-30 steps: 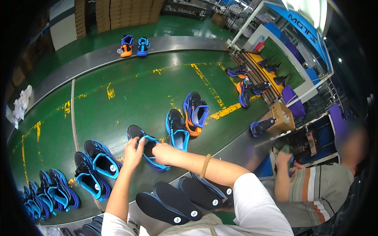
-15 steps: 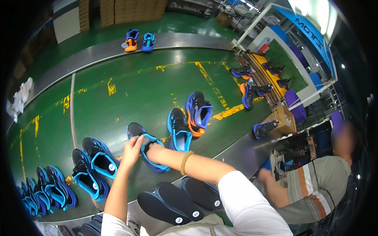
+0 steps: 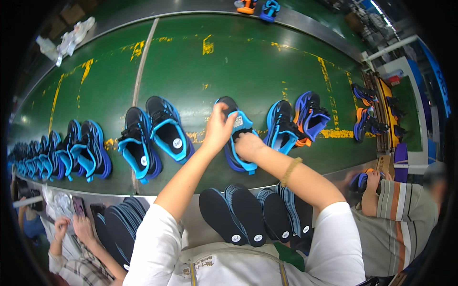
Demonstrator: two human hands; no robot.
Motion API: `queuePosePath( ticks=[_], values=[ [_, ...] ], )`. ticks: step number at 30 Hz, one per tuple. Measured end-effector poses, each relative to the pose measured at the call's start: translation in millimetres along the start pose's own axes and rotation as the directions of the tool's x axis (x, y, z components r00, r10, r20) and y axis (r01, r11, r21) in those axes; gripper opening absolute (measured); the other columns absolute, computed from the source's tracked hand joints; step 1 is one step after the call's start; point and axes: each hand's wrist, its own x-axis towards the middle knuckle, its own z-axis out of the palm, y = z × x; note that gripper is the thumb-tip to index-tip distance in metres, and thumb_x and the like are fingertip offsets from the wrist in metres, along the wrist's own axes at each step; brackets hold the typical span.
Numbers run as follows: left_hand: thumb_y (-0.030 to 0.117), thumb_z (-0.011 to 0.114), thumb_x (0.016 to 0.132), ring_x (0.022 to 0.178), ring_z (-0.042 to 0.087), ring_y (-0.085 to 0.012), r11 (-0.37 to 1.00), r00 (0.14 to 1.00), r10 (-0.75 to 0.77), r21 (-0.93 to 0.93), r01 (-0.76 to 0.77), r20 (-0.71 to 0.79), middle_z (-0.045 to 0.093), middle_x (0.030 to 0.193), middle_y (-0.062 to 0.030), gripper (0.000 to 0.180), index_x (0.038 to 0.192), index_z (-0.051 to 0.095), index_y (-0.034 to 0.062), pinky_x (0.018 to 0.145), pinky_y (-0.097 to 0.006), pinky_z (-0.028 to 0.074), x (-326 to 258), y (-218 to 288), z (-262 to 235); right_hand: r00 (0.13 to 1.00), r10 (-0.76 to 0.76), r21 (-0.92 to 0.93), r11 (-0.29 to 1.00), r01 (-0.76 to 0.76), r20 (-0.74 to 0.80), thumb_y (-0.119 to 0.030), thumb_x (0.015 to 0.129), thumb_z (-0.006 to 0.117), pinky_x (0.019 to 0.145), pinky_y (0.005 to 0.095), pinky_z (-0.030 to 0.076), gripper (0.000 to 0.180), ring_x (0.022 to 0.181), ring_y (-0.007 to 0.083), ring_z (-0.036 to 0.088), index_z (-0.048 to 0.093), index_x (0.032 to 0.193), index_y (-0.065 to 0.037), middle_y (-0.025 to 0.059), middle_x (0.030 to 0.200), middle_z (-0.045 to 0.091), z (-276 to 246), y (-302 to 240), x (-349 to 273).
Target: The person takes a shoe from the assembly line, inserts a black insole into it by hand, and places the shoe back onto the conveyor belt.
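Both of my hands are working on one blue-and-black shoe lying on the green conveyor belt. My left hand is pinching the shoe's collar edge from above, fingers curled around it. My right hand is pressing down at the shoe's opening, its fingers tucked inside, so I cannot tell exactly how they are closing. My left forearm is reaching up and rightwards from my white sleeve, and my right forearm, wearing a tan bracelet, is stretching up and leftwards, so the two are meeting at the shoe.

Just below my arms, dark insoles are lying in overlapping stacks on the grey ledge. To the left of my shoe, a matching pair is sitting on the belt, and further pairs are lining up beyond it. To the right, another blue pair is resting nearby. At the right edge, another person's hand is gripping a shoe.
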Motion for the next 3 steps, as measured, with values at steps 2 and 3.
queuePosePath(
  ticks=[2, 3],
  values=[
    [0.022, 0.063, 0.077, 0.068, 0.051, -0.0210, 0.964, 0.977, 0.213, 0.159, -0.212, 0.006, 0.048, 0.078, -0.0100, 0.033, 0.100, 0.045, 0.0057, 0.059, -0.034, 0.041, -1, 8, 0, 0.999, -0.042, 0.071, 0.997, 0.043, -0.014, -0.023, 0.075, 0.050, 0.075, 0.0338, 0.040, 0.022, 0.085, 0.0238, 0.056, 0.061, 0.081, -0.006, 0.0084, 0.080, 0.062, -5, -1, -14],
    [0.024, 0.064, 0.075, 0.082, 0.059, -0.0301, 0.909, 0.942, 0.332, 0.248, -0.334, 0.053, 0.056, 0.093, -0.0183, 0.036, 0.101, 0.046, 0.0061, 0.068, -0.042, 0.045, 0, 5, -2, 0.998, -0.028, 0.177, 0.984, 0.018, 0.052, -0.022, 0.075, 0.051, 0.077, 0.0353, 0.040, 0.020, 0.087, 0.0238, 0.056, 0.062, 0.081, -0.007, 0.0075, 0.085, 0.063, -19, -3, -24]
  ],
)
